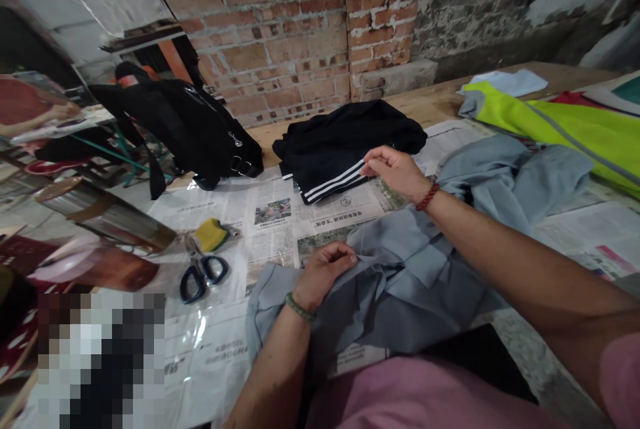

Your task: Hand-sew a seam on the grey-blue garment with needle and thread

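Grey fabric (410, 282) lies bunched across the near edge of the table and over my lap. My left hand (327, 272), with a green bead bracelet, pinches a fold of this fabric between thumb and fingers. Raised above the cloth, my right hand (397, 172) wears a red bead bracelet and has its thumb and fingertips pressed together. What sits in that pinch is too small to make out. Behind the right hand is a folded black garment (345, 139) with white stripes.
Scissors (200, 269) with dark blue handles lie beside a yellow sponge (211, 234) on newspaper under clear plastic. A steel flask (107, 212) and a black bag (195, 125) stand left. More grey cloth (510, 175) and a neon-yellow garment (560, 125) lie right. Another person (30, 109) sits far left.
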`<act>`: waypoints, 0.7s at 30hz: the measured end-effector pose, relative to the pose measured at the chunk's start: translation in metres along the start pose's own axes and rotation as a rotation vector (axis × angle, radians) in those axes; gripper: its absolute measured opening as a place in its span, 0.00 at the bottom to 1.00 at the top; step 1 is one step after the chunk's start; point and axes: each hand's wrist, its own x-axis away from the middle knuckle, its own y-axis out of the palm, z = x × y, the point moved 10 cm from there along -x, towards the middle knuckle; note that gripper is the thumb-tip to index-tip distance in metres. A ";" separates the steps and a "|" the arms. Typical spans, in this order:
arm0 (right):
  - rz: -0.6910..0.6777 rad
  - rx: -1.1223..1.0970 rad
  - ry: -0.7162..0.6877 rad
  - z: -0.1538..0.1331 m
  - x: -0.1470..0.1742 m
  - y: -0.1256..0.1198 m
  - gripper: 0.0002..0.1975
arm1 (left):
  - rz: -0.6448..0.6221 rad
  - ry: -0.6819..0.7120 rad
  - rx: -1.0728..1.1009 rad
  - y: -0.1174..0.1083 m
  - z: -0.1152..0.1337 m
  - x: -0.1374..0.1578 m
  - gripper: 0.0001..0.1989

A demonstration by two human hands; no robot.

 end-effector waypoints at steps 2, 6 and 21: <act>0.025 0.037 -0.059 -0.004 -0.008 -0.007 0.04 | 0.003 -0.004 0.003 -0.001 -0.001 0.000 0.07; 0.093 0.121 -0.171 -0.012 -0.021 -0.023 0.04 | 0.000 -0.003 0.012 -0.001 -0.002 -0.001 0.07; 0.299 0.357 -0.239 -0.031 -0.040 -0.072 0.05 | -0.036 0.028 0.017 0.002 0.002 0.001 0.06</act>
